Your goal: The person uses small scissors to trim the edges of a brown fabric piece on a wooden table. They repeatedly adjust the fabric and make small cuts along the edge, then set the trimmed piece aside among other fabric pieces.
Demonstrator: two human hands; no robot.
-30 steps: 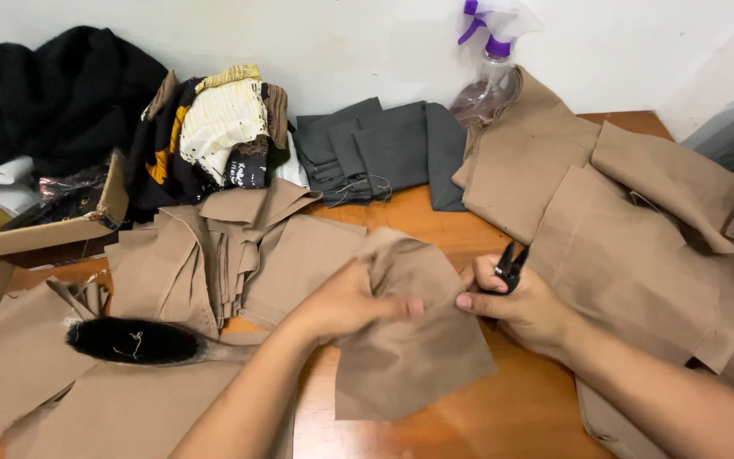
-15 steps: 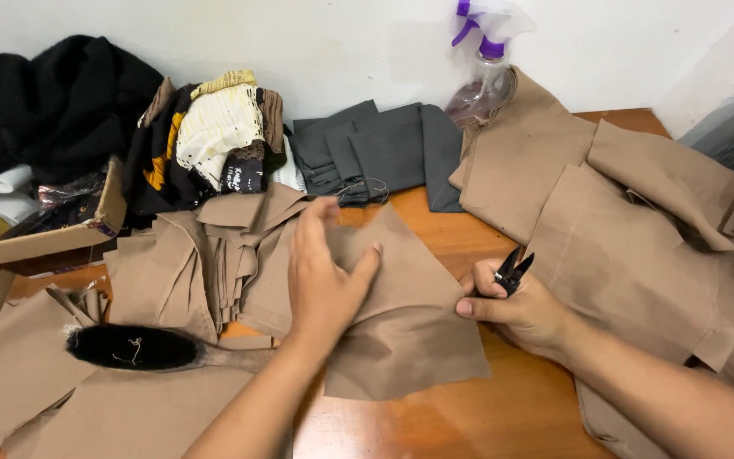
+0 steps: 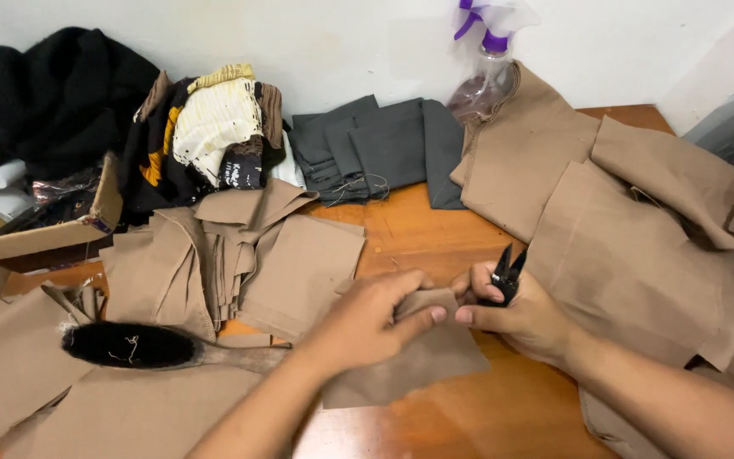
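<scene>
— Centrally, what do the two hands hold?
— Both pinch one small tan fabric piece [image 3: 418, 353] that lies on the wooden table [image 3: 435, 238]. The left hand [image 3: 367, 319] closes thumb and fingers on its upper edge; the right hand [image 3: 516, 310] meets it fingertip to fingertip on the same edge.

— Anything else in the right hand?
— Black thread snips [image 3: 505, 274], clamped in the palm, tips pointing up.

— And the surroundings?
— Left: a stack of tan pieces [image 3: 248, 255] and a black-bristled brush [image 3: 142, 346]. Right: a large tan garment [image 3: 639, 246]. Along the wall: grey folded cloth [image 3: 384, 149], a spray bottle [image 3: 486, 72], black fabric [image 3: 44, 98].
</scene>
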